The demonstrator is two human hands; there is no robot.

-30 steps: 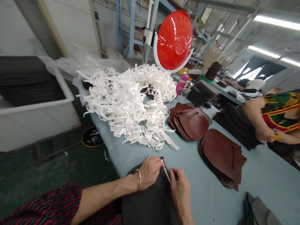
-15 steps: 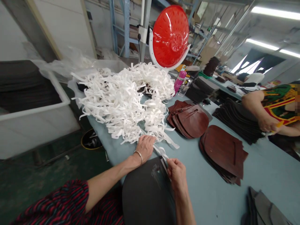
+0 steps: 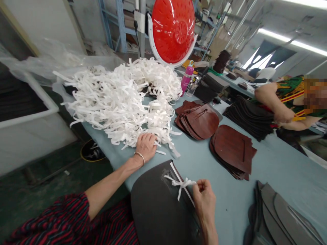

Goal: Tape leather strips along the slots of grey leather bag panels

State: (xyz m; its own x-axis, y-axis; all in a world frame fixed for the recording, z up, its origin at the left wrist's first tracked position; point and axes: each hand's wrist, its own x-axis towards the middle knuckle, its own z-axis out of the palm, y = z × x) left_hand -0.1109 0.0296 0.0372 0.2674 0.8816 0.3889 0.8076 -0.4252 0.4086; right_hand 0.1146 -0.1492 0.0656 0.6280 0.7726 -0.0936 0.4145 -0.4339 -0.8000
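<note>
A dark grey panel with a rounded end (image 3: 155, 200) lies on the table's near edge, close to my body. Along its right edge runs a narrow white line beside a brown strip. My right hand (image 3: 205, 200) pinches the end of a crumpled white strip (image 3: 182, 184), which lies loosely curled over the panel. My left hand (image 3: 146, 148), with a bracelet at the wrist, rests at the near edge of a big heap of white strips (image 3: 114, 102). Its fingers are bent together over some strips, whose ends poke out beside them; the fingertips are hidden.
Stacks of brown leather pieces (image 3: 231, 149) lie to the right, with grey pieces (image 3: 278, 217) nearer. Behind stand a pink bottle (image 3: 187, 80) and a red lamp-like dish (image 3: 176, 30). A co-worker's hand (image 3: 283, 115) is beside a black stack (image 3: 249, 117). A white bin (image 3: 38, 117) stands left.
My right hand has moved right and down with the white strip, away from the panel's top corner. My left hand has left that corner for the heap. The view has shifted.
</note>
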